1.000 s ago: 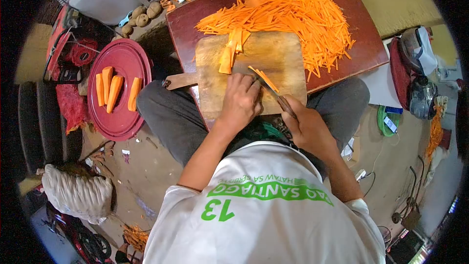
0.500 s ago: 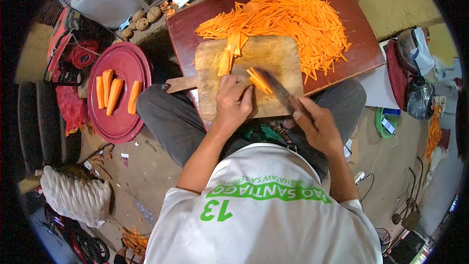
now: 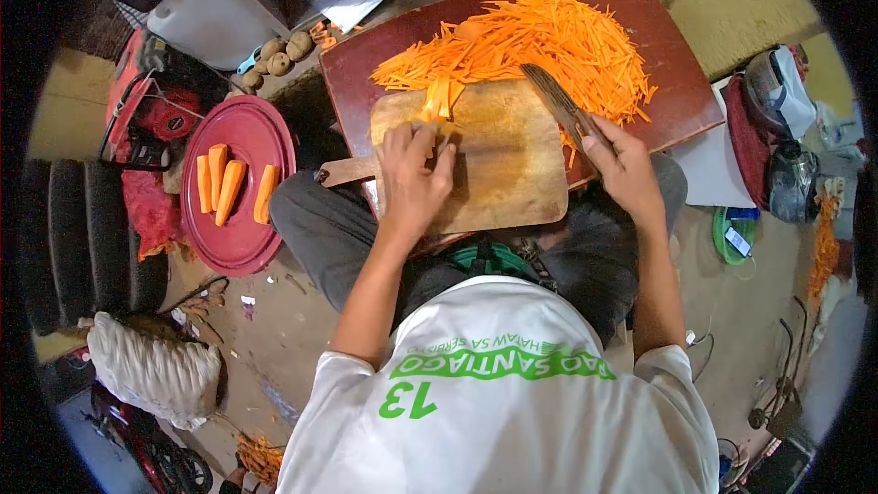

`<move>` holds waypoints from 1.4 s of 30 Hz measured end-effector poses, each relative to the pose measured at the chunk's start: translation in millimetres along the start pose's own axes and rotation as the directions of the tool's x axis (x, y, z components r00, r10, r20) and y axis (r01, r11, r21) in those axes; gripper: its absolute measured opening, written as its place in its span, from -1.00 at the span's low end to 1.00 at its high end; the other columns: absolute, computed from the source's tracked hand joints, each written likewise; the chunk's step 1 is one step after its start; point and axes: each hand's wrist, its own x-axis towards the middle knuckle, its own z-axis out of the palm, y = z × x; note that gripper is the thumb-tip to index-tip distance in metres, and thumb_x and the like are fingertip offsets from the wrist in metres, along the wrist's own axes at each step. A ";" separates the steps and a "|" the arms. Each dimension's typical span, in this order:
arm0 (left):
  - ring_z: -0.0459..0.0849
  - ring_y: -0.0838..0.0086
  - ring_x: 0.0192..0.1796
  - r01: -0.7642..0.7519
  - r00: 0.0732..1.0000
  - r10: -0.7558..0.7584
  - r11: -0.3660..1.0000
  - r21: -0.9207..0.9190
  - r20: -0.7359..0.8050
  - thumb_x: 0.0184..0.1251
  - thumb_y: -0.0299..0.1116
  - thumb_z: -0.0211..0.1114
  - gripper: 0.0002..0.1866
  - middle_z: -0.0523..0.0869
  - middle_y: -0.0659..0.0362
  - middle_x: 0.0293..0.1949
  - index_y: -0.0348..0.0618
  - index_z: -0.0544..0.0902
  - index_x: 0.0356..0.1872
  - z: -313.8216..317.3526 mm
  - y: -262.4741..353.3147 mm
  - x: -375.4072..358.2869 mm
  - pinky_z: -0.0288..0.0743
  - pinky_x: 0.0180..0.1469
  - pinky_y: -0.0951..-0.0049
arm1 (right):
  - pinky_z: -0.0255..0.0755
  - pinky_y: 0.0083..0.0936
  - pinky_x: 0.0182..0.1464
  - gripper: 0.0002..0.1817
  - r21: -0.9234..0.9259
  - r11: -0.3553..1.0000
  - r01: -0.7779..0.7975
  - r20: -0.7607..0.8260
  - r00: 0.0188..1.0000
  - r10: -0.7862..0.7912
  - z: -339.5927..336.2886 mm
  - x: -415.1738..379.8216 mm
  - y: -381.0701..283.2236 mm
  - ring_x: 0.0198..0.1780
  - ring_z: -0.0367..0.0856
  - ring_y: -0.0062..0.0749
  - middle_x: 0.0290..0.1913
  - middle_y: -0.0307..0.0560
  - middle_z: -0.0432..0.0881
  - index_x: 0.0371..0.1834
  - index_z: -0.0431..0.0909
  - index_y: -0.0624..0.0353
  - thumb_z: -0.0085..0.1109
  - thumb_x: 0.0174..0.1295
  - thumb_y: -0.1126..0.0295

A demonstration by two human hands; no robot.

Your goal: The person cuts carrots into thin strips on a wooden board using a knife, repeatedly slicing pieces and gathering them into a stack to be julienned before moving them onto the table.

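My right hand [image 3: 626, 169] grips the handle of a knife [image 3: 556, 99], its dark blade raised over the right edge of the wooden cutting board [image 3: 508, 183] and pointing toward the carrot strips. My left hand [image 3: 416, 174] is on the left part of the board, its fingers curled over the near end of some flat carrot slices [image 3: 443, 97]. The fingers partly hide these slices. Behind the board, a large heap of thin carrot strips [image 3: 558, 41] spreads over the dark red tabletop [image 3: 677, 110].
Several peeled carrots [image 3: 230, 190] lie on a round red plastic lid [image 3: 240, 252] at left. Brown round things [image 3: 279, 62] sit beyond it. A green basket [image 3: 722, 242] with a phone stands at right. A white sack [image 3: 155, 370] rests on the floor at lower left.
The knife has lifted off the board and swung right with my right hand. Cut strips beside the blade have left the board's middle. My left hand has shifted slightly left.
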 end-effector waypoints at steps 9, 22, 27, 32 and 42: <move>0.83 0.00 -0.18 0.024 0.996 -0.023 1.000 -0.013 0.082 0.28 -0.53 0.55 -0.56 0.82 -0.13 -0.15 -0.34 0.75 0.20 -2.7 -27.8 37.5 0.69 -0.08 0.11 | 0.57 -0.38 0.34 -0.52 0.215 0.967 -0.134 -0.025 0.989 0.143 25.2 -49.3 -3.2 0.21 0.77 -0.34 0.18 0.18 0.83 0.44 0.59 0.43 0.26 0.56 0.38; 0.87 0.22 -0.13 0.161 0.984 -0.148 0.975 -0.153 0.094 0.40 -0.40 0.59 -0.59 0.87 -0.11 -0.09 -0.39 0.77 0.19 17.7 23.0 2.7 0.73 -0.08 0.24 | 0.62 -0.34 -0.07 -0.57 0.215 0.968 -0.130 0.074 0.990 0.116 52.1 -74.7 -20.0 -0.24 0.75 -0.35 -0.27 0.12 0.75 0.37 0.64 0.33 0.27 0.54 0.33; 0.85 0.07 -0.10 0.169 0.948 -0.106 0.966 -0.195 0.300 0.33 -0.43 0.60 -0.63 0.84 -0.16 -0.08 -0.36 0.76 0.10 9.7 25.9 -2.4 0.71 -0.01 0.18 | 0.62 -0.29 -0.05 -0.56 0.158 0.977 -0.142 0.142 0.983 0.120 49.4 -75.7 -32.8 -0.22 0.76 -0.22 -0.25 0.16 0.74 0.42 0.62 0.27 0.24 0.55 0.34; 0.74 -0.05 -0.09 -0.061 0.904 0.138 0.978 -0.198 0.404 0.35 -0.44 0.57 -0.72 0.73 -0.10 -0.17 -0.35 0.78 0.01 2.0 14.9 -15.8 0.65 0.00 0.09 | 0.64 -0.14 0.00 -0.57 0.133 0.989 -0.069 0.130 0.990 0.052 62.2 -71.2 -36.0 -0.07 0.83 0.18 -0.13 0.30 0.78 0.40 0.61 0.27 0.24 0.55 0.34; 0.71 -0.07 -0.06 -0.214 0.906 0.258 0.963 -0.162 0.335 0.29 -0.51 0.48 -0.77 0.67 -0.09 -0.08 -0.32 0.77 -0.06 11.2 18.6 -25.6 0.62 0.00 0.03 | 0.60 -0.09 -0.01 -0.52 -0.009 0.999 -0.041 0.196 0.980 0.042 59.2 -79.5 -46.7 -0.08 0.76 0.19 -0.09 0.31 0.74 0.47 0.53 0.27 0.21 0.57 0.31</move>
